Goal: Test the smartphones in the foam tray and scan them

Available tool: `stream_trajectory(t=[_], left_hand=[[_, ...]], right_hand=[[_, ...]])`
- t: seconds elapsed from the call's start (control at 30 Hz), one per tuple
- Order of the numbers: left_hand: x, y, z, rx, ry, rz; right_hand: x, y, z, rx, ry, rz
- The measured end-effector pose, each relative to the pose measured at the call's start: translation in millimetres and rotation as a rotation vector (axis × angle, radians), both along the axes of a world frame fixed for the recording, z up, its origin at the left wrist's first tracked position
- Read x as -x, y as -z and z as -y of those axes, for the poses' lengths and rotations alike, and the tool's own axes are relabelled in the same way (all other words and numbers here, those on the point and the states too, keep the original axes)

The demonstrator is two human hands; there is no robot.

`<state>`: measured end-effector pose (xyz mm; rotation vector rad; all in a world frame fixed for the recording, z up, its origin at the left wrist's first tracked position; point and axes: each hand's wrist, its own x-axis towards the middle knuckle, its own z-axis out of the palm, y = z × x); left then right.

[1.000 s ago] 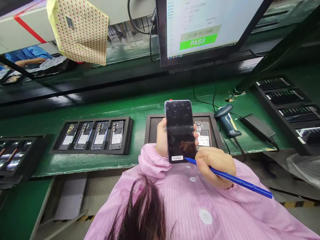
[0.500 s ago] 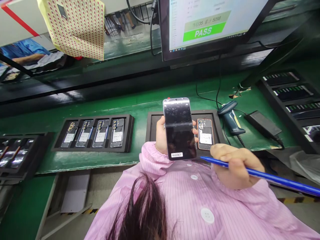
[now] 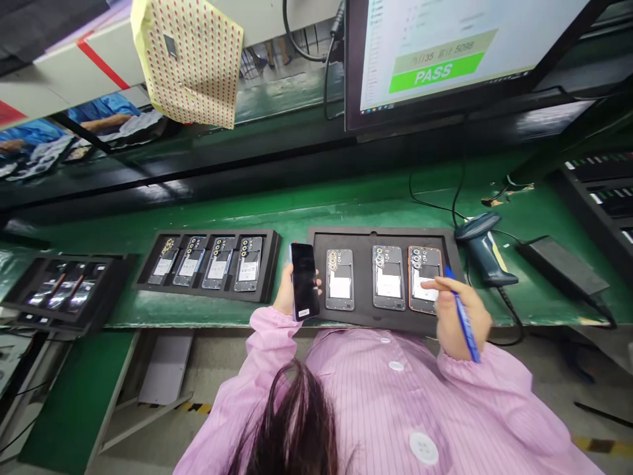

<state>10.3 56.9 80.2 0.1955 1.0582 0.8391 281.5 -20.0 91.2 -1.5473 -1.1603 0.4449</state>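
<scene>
My left hand (image 3: 283, 291) is closed around a smartphone (image 3: 305, 280), dark screen facing up with a small white label at its bottom edge. It is at the left end of a black foam tray (image 3: 363, 290). In that tray lie three phones with their inner backs showing: a grey one (image 3: 339, 293), a second grey one (image 3: 388, 284) and an orange-framed one (image 3: 424, 267). My right hand (image 3: 449, 323) grips a blue pen (image 3: 463, 319) and hovers at the orange-framed phone, fingertips over its lower right. Whether they touch it I cannot tell.
To the left stand a foam tray (image 3: 274, 264) with several opened phones and another dark tray (image 3: 119, 284). A barcode scanner (image 3: 487, 254) and a black power adapter (image 3: 564, 265) lie at right. Above are a monitor (image 3: 435, 49) reading PASS and a yellow dotted sheet (image 3: 198, 86).
My left hand has moved the smartphone away from me, down and left, uncovering the tray's phones. My right hand has moved forward to the orange-framed phone, and the pen has turned steeper.
</scene>
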Motion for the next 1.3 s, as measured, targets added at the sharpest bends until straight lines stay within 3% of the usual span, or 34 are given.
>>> stream_trajectory(t=[0.07, 0.17, 0.33, 0.5, 0.63, 0.8, 0.97, 1.07, 1.2, 1.3], left_hand=[[9.3, 16.0, -1.7, 0.038, 0.029, -0.048], [8.0, 31.4, -5.8, 0.083, 0.054, -0.042], [-3.9, 34.9, -15.7, 0.145, 0.086, 0.013], [-8.6, 32.1, -24.9, 0.153, 0.141, 0.068], [-23.8, 43.0, -30.0, 0.167, 0.252, 0.125], [-39.8, 53.0, -27.9, 0.123, 0.21, 0.113], [-28.3, 50.3, -25.4, 0.11, 0.209, 0.106], [-23.9, 50.9, -31.4, 0.053, 0.254, -0.051], [-26.5, 52.6, -44.1, -0.121, 0.26, -0.609], [-29.5, 48.0, -48.1, -0.213, 0.265, -0.832]], right_hand=[[3.8, 10.1, -5.9, 0.076, -0.115, 0.111], [11.0, 20.1, -16.9, 0.04, -0.267, 0.208], [10.0, 28.0, -23.4, 0.047, -0.329, 0.221], [-2.3, 34.8, -15.5, 0.06, -0.224, 0.165], [-6.6, 29.7, -7.6, 0.106, -0.119, 0.115], [-13.4, 24.9, -0.3, 0.142, -0.019, 0.096], [-27.4, 36.2, 2.6, 0.103, -0.016, 0.116], [-31.1, 38.4, 3.6, 0.087, -0.03, 0.111], [-27.4, 31.2, 6.0, 0.154, 0.002, 0.048], [-22.9, 25.8, 6.7, 0.168, -0.001, -0.017]])
